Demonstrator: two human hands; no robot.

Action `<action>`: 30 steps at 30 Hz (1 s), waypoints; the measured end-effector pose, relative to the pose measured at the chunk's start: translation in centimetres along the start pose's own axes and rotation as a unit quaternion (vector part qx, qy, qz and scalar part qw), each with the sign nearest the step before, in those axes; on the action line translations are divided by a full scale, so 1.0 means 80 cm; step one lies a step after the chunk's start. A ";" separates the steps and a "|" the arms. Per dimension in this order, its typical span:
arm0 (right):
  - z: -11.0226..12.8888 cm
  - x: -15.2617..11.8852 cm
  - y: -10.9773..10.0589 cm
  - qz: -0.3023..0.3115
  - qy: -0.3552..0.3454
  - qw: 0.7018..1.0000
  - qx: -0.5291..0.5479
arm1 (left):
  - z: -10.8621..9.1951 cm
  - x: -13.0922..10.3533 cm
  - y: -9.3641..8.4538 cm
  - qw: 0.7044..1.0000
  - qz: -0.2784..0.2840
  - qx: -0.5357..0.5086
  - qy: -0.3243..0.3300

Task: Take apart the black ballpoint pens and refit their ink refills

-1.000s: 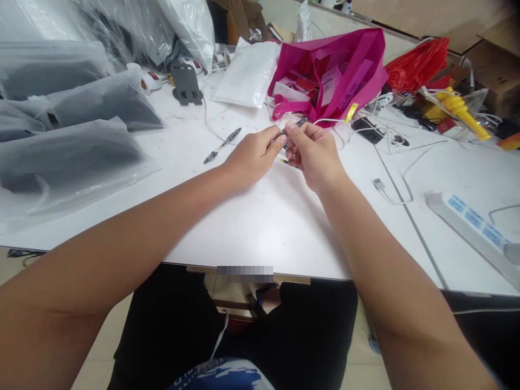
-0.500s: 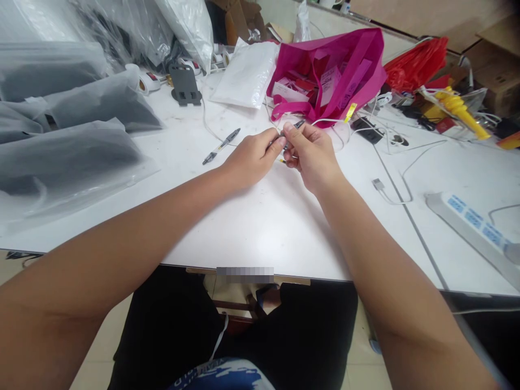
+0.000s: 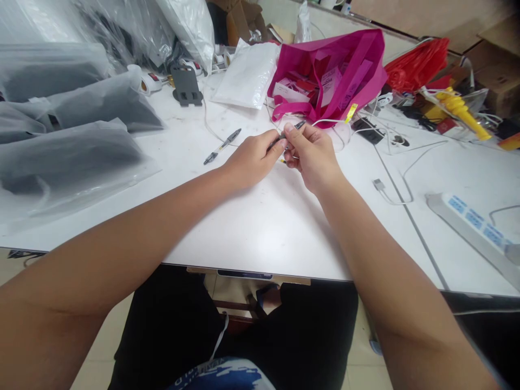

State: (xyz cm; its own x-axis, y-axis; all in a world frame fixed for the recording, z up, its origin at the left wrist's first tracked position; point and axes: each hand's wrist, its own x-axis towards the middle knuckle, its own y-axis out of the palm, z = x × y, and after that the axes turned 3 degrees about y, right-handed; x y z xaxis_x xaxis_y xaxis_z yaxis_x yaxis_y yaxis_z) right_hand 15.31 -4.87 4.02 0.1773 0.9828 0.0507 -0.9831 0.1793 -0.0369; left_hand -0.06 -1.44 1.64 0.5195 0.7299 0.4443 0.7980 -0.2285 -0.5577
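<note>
Above the white table (image 3: 252, 227), my left hand (image 3: 254, 158) and my right hand (image 3: 311, 154) meet, both closed on one dark pen (image 3: 299, 124). One end of that pen sticks out beyond my right fingers; its middle is largely covered by my fingers and thumbs. Just left of my left hand, a second pen (image 3: 222, 146), grey and clear with a black grip, lies slantwise on the tabletop. A small yellow and black piece (image 3: 283, 161) shows below my fingers; I cannot tell what it belongs to.
Behind my hands a magenta bag (image 3: 325, 59) holds papers, beside a white padded mailer (image 3: 247, 73). Dark goods in frosted bags (image 3: 69, 157) lie at left, near a black phone stand (image 3: 187, 85). On the right are a USB cable (image 3: 379, 185) and a power strip (image 3: 473, 219).
Both hands stay at the same place with the pen in them. The view has shifted very slightly; nothing else has visibly moved.
</note>
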 end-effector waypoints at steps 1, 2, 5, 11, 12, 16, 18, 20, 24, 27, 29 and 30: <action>0.000 0.000 0.000 -0.001 0.002 1.000 -0.003 | 0.000 0.000 0.000 1.000 -0.001 0.001 0.001; 0.000 0.000 0.000 -0.002 0.003 1.000 -0.005 | 0.000 0.000 0.000 1.000 -0.001 0.001 0.001; 0.000 0.001 0.000 -0.003 0.002 1.000 -0.006 | -0.001 0.000 0.000 1.000 0.000 0.003 -0.002; -0.002 0.001 0.000 0.002 0.001 1.000 -0.002 | -0.002 0.000 0.000 1.000 0.005 0.001 -0.003; -0.002 0.002 0.000 0.003 0.002 1.000 0.000 | -0.001 0.001 0.000 1.000 0.006 0.001 -0.004; -0.002 0.002 0.000 0.000 0.005 1.000 0.000 | -0.001 0.001 0.000 1.000 0.006 0.001 -0.003; -0.002 0.002 0.000 -0.001 0.007 1.000 -0.003 | 0.000 0.001 0.000 1.000 0.006 -0.001 -0.001; -0.002 0.002 0.000 0.000 0.007 1.000 -0.003 | 0.001 0.001 0.000 1.000 0.007 -0.002 -0.001; -0.003 0.002 -0.001 0.001 0.006 1.000 -0.005 | 0.002 0.001 0.001 1.000 0.007 0.003 -0.003; -0.004 0.003 -0.002 0.002 0.005 1.000 -0.007 | 0.001 0.002 0.001 1.000 0.007 0.004 -0.001; -0.004 0.003 -0.002 0.003 0.003 1.000 -0.009 | 0.000 0.002 0.000 1.000 0.008 0.009 0.000; -0.005 0.004 -0.003 0.003 0.001 1.000 -0.010 | 0.000 0.002 0.000 1.000 0.009 0.012 -0.002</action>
State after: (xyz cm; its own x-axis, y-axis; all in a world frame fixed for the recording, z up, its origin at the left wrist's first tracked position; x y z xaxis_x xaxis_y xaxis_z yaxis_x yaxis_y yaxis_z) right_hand 15.60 -4.59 3.64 0.1723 0.9839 0.0481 -0.9829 0.1750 -0.0577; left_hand 0.02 -1.35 1.70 0.5329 0.7282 0.4310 0.7805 -0.2262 -0.5829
